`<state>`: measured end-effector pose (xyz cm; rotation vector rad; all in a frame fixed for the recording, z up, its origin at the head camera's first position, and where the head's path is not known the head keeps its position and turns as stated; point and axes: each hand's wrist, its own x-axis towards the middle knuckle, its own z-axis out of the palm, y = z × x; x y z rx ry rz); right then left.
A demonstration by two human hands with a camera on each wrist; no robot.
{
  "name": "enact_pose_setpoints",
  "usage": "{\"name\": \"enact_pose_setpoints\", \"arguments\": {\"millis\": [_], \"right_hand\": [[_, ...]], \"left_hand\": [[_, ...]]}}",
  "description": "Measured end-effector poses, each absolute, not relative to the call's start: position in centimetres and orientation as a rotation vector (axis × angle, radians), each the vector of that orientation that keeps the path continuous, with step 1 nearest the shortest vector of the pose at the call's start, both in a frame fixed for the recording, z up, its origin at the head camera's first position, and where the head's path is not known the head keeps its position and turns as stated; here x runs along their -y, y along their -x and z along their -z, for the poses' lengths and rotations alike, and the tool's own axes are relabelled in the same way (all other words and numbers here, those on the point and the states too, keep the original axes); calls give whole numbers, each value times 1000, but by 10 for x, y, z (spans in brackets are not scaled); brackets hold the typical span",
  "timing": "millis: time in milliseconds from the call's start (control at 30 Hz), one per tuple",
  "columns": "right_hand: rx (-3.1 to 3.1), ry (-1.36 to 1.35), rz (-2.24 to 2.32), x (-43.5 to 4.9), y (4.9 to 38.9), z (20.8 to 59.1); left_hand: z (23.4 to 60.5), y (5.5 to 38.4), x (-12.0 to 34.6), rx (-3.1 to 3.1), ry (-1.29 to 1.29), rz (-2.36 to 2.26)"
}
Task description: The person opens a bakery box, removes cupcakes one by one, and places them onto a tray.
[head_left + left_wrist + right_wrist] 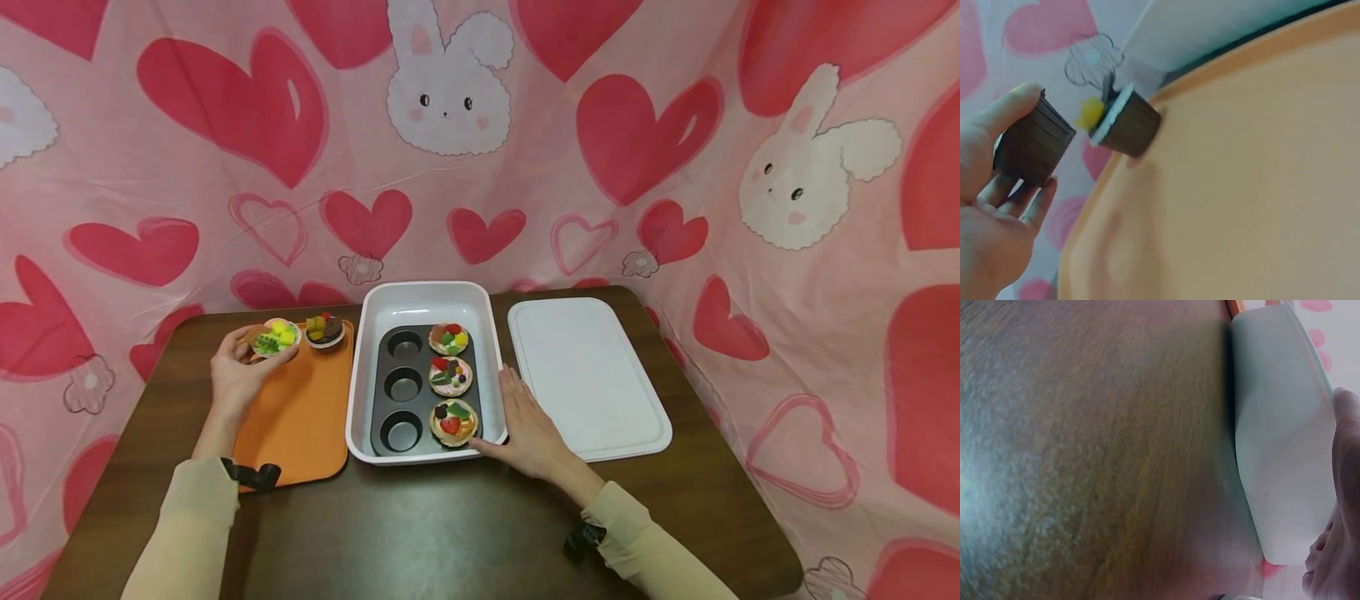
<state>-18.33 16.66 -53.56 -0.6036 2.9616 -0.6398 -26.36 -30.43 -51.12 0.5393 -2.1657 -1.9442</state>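
Note:
My left hand (238, 371) grips a cupcake (279, 336) with yellow and green topping above the orange tray's far left part. In the left wrist view its brown ridged cup (1035, 140) sits between thumb and fingers. A second cupcake (325, 330), dark with yellow and red pieces, stands on the orange tray (300, 425) to the right. My right hand (531, 425) lies with straight fingers along the right rim of the white bin (423, 293), its thumb at the near right corner. Inside the bin, a dark muffin pan (415, 388) holds three fruit-topped tarts (450, 377) in its right column.
The white lid (588, 375) lies flat on the brown wooden table (420, 525), right of the bin. Behind the table hangs a pink cloth (540, 175) with hearts and rabbits. Cups in the pan's left column (402, 431) show bare dark metal.

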Motion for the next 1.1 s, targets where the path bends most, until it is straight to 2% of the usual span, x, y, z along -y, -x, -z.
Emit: {"name": "enact_pose_setpoints", "arguments": {"millis": [467,1100], "right_hand": [[-2968,608,632,-167,184,537],[-2958,594,626,-166,185,537]], "left_hand": [[539,290,316,2043,-793,1928],[552,304,314,1959,-801,1925]]}}
